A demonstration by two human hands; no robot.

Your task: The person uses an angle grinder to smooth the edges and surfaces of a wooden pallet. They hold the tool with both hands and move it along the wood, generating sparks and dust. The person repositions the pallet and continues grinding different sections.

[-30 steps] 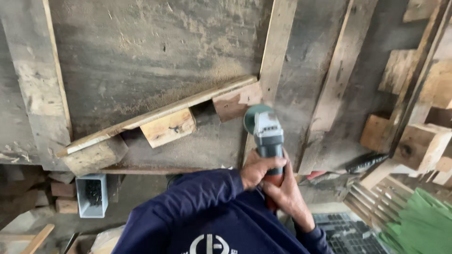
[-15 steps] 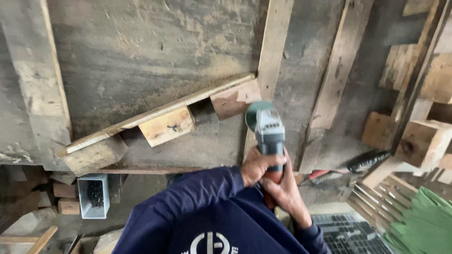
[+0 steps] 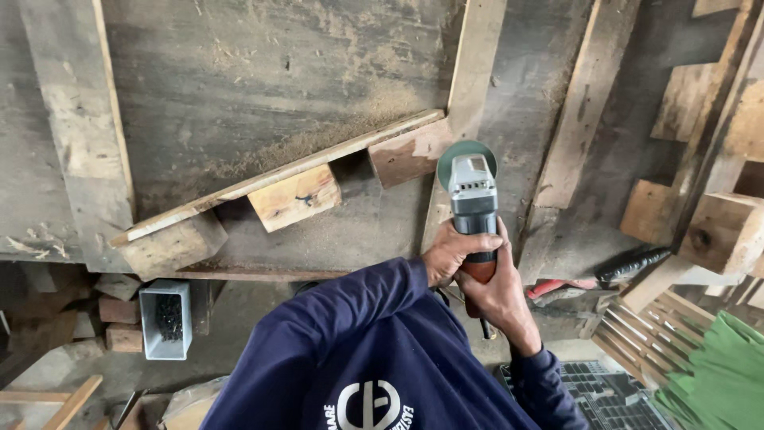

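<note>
Both hands grip a grey-bodied angle grinder with a round green guard (image 3: 471, 191): the left hand (image 3: 450, 253) has its fingers wrapped closed around the body from the left, and the right hand (image 3: 500, 293) has its fingers closed around the rear handle below. The grinder's head lies over the worn grey wooden tabletop (image 3: 263, 72), just right of the end block of a pale wooden slat with three wooden blocks fixed under it (image 3: 278, 183). A small white box of dark screws (image 3: 165, 318) sits well apart at the lower left.

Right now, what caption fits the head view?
Both hands, left hand and right hand, grip an angle grinder over a wooden workbench.
</note>
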